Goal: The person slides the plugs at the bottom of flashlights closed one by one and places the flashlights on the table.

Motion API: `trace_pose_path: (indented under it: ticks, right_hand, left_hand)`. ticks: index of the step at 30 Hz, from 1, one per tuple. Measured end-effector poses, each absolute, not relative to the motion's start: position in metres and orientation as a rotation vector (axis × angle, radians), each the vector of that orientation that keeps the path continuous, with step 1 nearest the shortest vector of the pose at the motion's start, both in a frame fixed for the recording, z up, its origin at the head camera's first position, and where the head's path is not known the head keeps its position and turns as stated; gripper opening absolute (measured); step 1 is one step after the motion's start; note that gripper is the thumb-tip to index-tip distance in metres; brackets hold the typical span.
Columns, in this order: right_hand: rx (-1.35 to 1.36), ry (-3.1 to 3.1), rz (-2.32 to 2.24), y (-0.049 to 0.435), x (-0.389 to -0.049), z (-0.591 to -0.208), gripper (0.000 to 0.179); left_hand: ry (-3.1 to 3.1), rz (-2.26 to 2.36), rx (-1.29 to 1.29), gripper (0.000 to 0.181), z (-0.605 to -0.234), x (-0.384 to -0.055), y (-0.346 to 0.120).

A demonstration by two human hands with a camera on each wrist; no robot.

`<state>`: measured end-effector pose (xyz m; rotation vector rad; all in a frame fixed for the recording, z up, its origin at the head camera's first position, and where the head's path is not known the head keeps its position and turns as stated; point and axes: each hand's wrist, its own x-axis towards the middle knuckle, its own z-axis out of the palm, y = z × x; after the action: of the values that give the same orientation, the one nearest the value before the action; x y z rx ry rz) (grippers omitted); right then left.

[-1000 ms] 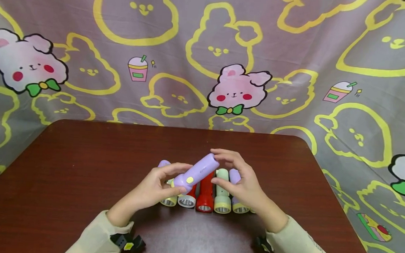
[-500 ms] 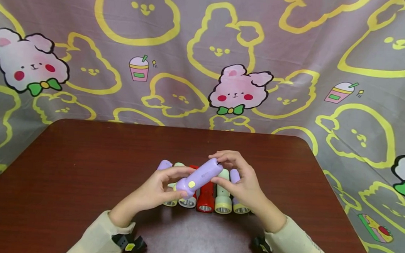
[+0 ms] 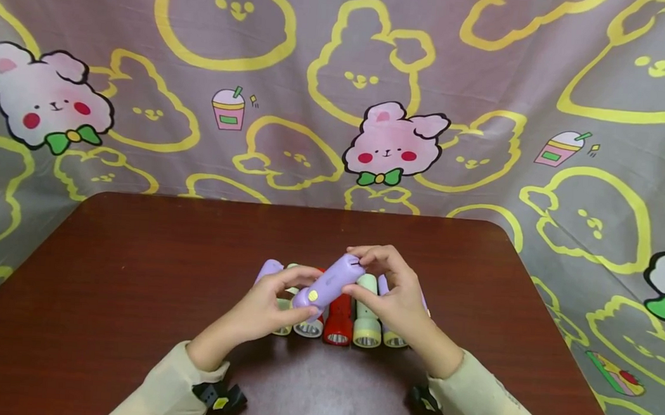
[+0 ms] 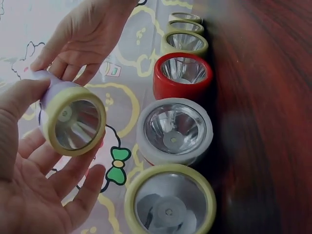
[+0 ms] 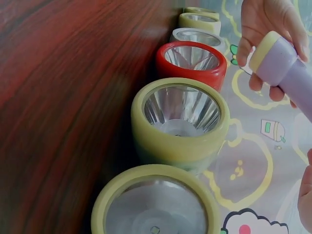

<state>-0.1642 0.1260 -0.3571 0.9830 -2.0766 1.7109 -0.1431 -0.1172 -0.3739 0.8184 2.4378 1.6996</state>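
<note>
A purple flashlight point(image 3: 333, 282) with a yellow button is held tilted above the table, its tail up to the right. My left hand point(image 3: 264, 302) grips it around the head end, whose yellow rim and clear lens point(image 4: 78, 124) show in the left wrist view. At the tail, my right hand point(image 3: 394, 287) pinches with thumb and fingers; a dark slit shows there. Below lies a row of flashlights: a red one point(image 3: 339, 319), a pale green one point(image 3: 368, 314), a white-rimmed one point(image 3: 308, 328) and purple ones, such as the left purple flashlight point(image 3: 270, 268). The hands partly hide the row.
The row lies side by side on a dark reddish-brown table point(image 3: 164, 254), lenses toward me. A grey cloth point(image 3: 302, 53) with yellow cartoon outlines hangs behind the table and along its sides. Black straps point(image 3: 220, 396) sit at both wrists.
The held flashlight has turned slightly, and the slit in its tail shows more clearly. My right fingers have come closer around the tail end. The flashlights in the row stay put.
</note>
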Motion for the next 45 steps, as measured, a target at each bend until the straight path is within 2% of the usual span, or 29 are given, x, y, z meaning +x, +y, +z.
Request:
trace_pose_path:
  ticks: [10,30,45]
  right_hand:
    - [0.978,-1.946,1.746,0.124,-0.166,-0.364,0.040]
    - [1.026,-1.847,1.835,0.108,-0.160,-0.362,0.039]
    - [1.010,-1.838,1.890,0.105,-0.160,-0.364,0.048]
  left_hand:
    - [2.565,1.630,0.817,0.044,-0.369,-0.142,-0.109]
    - [2.396,1.680,0.831,0.043,-0.370,-0.140,-0.107]
    - [2.314,1.757,0.781,0.043,-0.370,-0.139,-0.105]
